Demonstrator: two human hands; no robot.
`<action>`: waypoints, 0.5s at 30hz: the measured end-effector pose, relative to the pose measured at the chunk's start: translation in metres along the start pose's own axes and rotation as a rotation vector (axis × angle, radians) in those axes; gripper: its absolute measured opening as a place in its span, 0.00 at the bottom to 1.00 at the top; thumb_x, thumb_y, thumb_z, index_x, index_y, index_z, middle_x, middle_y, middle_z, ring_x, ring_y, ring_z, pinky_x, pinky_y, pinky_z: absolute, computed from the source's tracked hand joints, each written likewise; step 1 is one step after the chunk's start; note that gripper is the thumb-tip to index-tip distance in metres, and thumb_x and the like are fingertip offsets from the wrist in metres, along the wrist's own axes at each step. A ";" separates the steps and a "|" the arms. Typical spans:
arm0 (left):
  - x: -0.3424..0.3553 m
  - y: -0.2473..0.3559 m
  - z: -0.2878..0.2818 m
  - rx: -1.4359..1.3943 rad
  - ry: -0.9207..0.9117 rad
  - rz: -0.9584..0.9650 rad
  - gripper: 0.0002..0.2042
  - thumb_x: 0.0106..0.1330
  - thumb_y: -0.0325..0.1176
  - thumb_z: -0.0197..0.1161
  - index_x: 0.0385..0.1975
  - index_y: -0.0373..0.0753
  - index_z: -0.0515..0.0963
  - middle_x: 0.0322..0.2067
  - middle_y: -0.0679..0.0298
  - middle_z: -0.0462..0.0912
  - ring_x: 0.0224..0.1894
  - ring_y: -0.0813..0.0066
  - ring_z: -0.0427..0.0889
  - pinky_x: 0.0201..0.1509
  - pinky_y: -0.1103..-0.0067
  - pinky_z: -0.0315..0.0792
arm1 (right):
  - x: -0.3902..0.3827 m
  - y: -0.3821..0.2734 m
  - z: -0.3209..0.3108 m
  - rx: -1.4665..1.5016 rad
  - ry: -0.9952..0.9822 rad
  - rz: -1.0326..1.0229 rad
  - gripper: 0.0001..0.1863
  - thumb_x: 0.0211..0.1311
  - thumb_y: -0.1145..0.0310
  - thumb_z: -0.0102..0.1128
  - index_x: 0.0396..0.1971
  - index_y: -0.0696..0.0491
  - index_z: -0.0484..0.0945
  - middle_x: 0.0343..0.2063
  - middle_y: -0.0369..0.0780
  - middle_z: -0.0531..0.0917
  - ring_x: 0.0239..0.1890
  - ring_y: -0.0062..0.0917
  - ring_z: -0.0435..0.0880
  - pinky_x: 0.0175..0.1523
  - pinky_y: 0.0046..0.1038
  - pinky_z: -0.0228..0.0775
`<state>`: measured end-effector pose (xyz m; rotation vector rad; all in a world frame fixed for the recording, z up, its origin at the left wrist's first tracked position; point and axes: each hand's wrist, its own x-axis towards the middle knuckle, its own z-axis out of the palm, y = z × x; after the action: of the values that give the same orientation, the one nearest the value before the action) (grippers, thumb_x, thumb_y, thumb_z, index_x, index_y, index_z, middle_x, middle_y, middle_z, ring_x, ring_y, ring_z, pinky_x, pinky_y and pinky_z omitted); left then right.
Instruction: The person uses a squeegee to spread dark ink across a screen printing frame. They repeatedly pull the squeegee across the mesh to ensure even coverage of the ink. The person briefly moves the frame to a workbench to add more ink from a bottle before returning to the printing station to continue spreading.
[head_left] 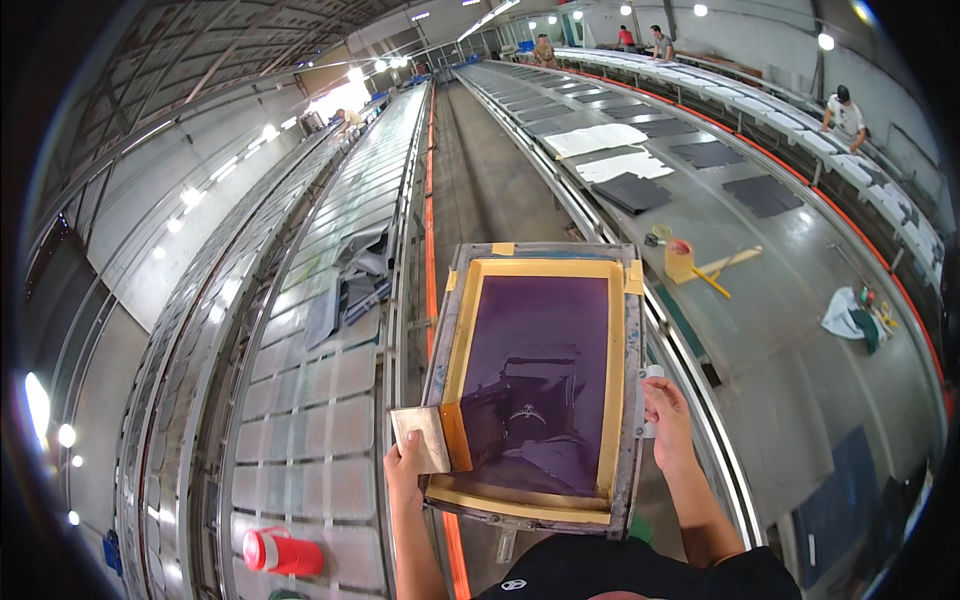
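In front of me is a screen printing frame (640, 330) with purple mesh and yellow tape along its inner border. My left hand (405, 468) is closed on a squeegee (424, 440) with a pale handle and an amber blade. The blade overlaps the frame's lower left side; I cannot tell whether that hand also supports the frame. At the frame's right edge, my right hand (666, 408) is closed by a pale bracket (650, 376), fingers curled against it. A dark design shows faintly in the lower part of the mesh.
Long printing tables (345, 200) run away on both sides of an aisle (475, 150). A red jug (283, 552) lies at lower left, and crumpled dark sheets (360, 270) lie beyond. Tape rolls (679, 260), a yellow tool (712, 282) and cloths (852, 315) lie right. Several people work farther off.
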<state>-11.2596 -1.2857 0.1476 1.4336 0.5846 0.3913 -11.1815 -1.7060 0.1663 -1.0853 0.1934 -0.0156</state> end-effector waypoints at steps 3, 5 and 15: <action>0.084 0.013 0.054 0.021 -0.004 0.026 0.22 0.72 0.46 0.68 0.47 0.27 0.80 0.37 0.64 0.85 0.38 0.78 0.83 0.42 0.77 0.77 | 0.090 0.001 0.023 -0.021 0.001 -0.045 0.08 0.68 0.67 0.66 0.44 0.47 0.80 0.39 0.25 0.75 0.36 0.09 0.66 0.38 0.18 0.55; 0.134 0.021 0.089 -0.057 0.033 0.006 0.23 0.71 0.47 0.69 0.48 0.27 0.80 0.38 0.63 0.85 0.38 0.77 0.83 0.43 0.77 0.77 | 0.151 -0.006 0.047 -0.015 -0.008 -0.084 0.09 0.67 0.67 0.67 0.45 0.46 0.80 0.40 0.25 0.76 0.37 0.09 0.67 0.40 0.17 0.54; 0.314 0.028 0.151 -0.110 0.244 0.009 0.25 0.71 0.47 0.68 0.48 0.26 0.79 0.40 0.60 0.85 0.38 0.73 0.85 0.43 0.76 0.79 | 0.417 0.002 0.165 -0.082 -0.206 0.028 0.08 0.69 0.65 0.66 0.44 0.46 0.79 0.41 0.25 0.78 0.37 0.09 0.69 0.39 0.18 0.56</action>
<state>-10.9158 -1.2216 0.1367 1.2918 0.7419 0.6016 -10.7450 -1.6052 0.1767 -1.1575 0.0235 0.1300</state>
